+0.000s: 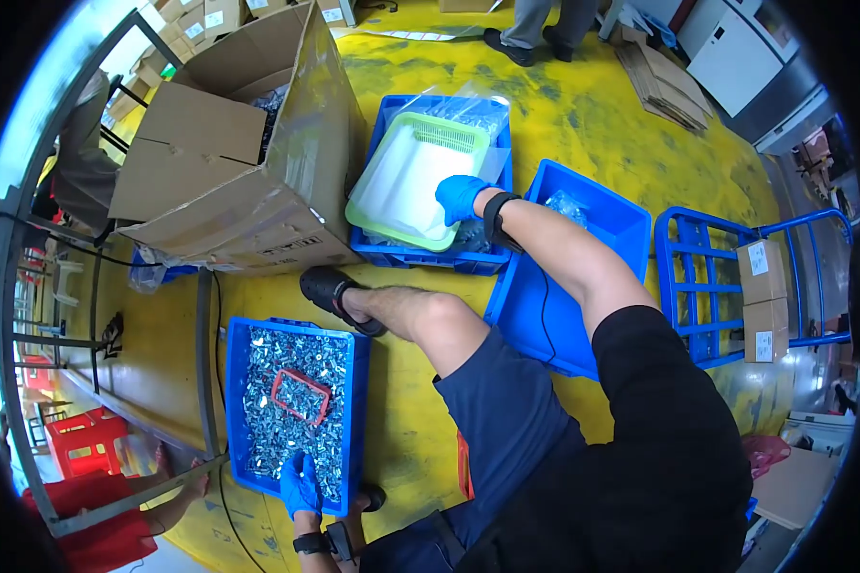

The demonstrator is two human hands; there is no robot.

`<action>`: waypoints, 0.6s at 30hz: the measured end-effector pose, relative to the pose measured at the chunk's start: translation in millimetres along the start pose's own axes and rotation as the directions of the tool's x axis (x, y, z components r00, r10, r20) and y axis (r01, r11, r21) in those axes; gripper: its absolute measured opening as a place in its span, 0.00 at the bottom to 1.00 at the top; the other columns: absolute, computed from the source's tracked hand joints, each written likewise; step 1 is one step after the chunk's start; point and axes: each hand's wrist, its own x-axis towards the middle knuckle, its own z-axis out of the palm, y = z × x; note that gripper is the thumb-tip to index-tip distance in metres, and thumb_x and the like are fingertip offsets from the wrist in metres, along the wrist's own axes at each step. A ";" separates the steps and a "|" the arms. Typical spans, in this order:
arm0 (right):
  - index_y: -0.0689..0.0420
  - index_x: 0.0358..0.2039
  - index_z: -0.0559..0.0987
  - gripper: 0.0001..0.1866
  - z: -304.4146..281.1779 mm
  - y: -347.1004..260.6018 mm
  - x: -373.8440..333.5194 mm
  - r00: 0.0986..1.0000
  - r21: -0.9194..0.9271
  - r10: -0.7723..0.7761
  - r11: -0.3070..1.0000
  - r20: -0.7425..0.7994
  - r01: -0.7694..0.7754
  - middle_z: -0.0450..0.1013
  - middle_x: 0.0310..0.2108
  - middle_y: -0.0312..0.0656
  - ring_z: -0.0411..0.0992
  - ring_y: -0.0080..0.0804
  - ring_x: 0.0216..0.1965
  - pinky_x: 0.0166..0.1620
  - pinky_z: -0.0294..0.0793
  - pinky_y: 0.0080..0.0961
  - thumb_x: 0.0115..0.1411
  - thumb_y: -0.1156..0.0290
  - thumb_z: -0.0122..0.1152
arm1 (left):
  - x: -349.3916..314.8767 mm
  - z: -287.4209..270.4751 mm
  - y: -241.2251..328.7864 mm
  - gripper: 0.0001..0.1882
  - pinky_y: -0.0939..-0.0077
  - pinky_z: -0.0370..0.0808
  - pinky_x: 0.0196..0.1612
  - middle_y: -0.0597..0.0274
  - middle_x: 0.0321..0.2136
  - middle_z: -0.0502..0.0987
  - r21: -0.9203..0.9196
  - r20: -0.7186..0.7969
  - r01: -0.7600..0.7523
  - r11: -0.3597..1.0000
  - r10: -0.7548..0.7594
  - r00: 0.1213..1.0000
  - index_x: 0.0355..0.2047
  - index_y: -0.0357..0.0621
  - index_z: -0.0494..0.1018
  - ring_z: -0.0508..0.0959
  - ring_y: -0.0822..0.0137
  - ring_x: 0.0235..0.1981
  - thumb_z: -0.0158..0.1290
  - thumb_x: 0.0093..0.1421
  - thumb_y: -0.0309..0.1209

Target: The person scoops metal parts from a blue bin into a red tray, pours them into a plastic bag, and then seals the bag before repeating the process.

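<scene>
At the lower left, my left hand, in a blue glove, is over the near end of a blue bin full of small shiny metal parts. Its fingers are stretched toward the parts and look slightly apart. A small red rectangular frame or tray lies on the parts, with more of them inside its rim. My right hand, also gloved in blue, is over the right side of a light green basket with a white lining. Its fingers are curled in; what they hold, if anything, is hidden.
The basket rests on a blue bin with plastic bags. Another blue bin stands under my right arm. A large cardboard box is left of the basket, a metal frame farther left. A blue trolley carries cartons. People are nearby.
</scene>
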 end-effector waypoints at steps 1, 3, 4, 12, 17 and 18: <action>0.58 0.23 0.76 0.09 -8.3 0.8 -3.5 0.998 0.024 -0.045 0.999 0.035 0.044 0.71 0.27 0.50 0.70 0.45 0.31 0.34 0.69 0.35 0.37 0.71 0.55 | 2.2 -1.2 -1.9 0.17 0.71 0.66 0.42 0.49 0.37 0.71 -0.008 0.003 -0.023 1.000 0.023 1.000 0.40 0.33 0.66 0.71 0.60 0.38 0.47 0.54 0.34; 0.58 0.23 0.76 0.10 -17.8 5.8 -9.7 0.999 0.076 -0.002 0.997 -0.035 0.004 0.71 0.27 0.50 0.70 0.45 0.31 0.34 0.69 0.34 0.36 0.70 0.56 | 5.6 0.6 -1.6 0.17 0.71 0.66 0.42 0.49 0.37 0.71 -0.041 -0.001 -0.055 0.998 0.055 0.998 0.40 0.33 0.66 0.71 0.60 0.38 0.47 0.54 0.34; 0.58 0.23 0.76 0.11 -23.7 7.7 -13.3 0.995 0.148 0.043 0.989 -0.095 -0.029 0.71 0.27 0.50 0.69 0.45 0.30 0.34 0.69 0.34 0.36 0.70 0.57 | 6.0 -0.5 -1.4 0.17 0.71 0.66 0.41 0.49 0.36 0.71 -0.012 -0.004 -0.068 0.998 0.068 0.998 0.39 0.33 0.67 0.72 0.60 0.37 0.47 0.54 0.34; 0.57 0.28 0.75 0.13 -150.9 -70.4 -80.6 0.938 0.533 -0.020 0.818 -0.346 0.215 0.71 0.21 0.40 0.69 0.29 0.23 0.26 0.67 0.23 0.36 0.71 0.58 | -6.3 -11.8 13.8 0.17 0.72 0.66 0.43 0.51 0.36 0.71 -0.234 -0.062 -0.121 0.965 0.109 0.992 0.40 0.34 0.66 0.71 0.62 0.38 0.48 0.53 0.34; 0.59 0.26 0.77 0.10 -221.3 -164.3 -116.5 0.960 0.723 -0.222 0.634 -0.169 0.274 0.72 0.19 0.36 0.68 0.21 0.19 0.22 0.66 0.16 0.39 0.73 0.59 | -3.5 -13.6 25.5 0.23 0.73 0.63 0.47 0.54 0.42 0.68 -0.540 -0.250 -0.265 0.799 0.149 0.957 0.45 0.36 0.62 0.68 0.63 0.42 0.53 0.49 0.30; 0.60 0.25 0.77 0.08 -230.3 -185.8 -122.5 0.962 0.738 -0.240 0.624 -0.132 0.257 0.72 0.19 0.36 0.68 0.21 0.20 0.23 0.66 0.15 0.40 0.73 0.59 | -4.2 -13.1 34.1 0.26 0.72 0.62 0.48 0.54 0.43 0.66 -0.538 -0.339 -0.337 0.772 0.168 0.926 0.47 0.37 0.60 0.67 0.63 0.44 0.55 0.47 0.29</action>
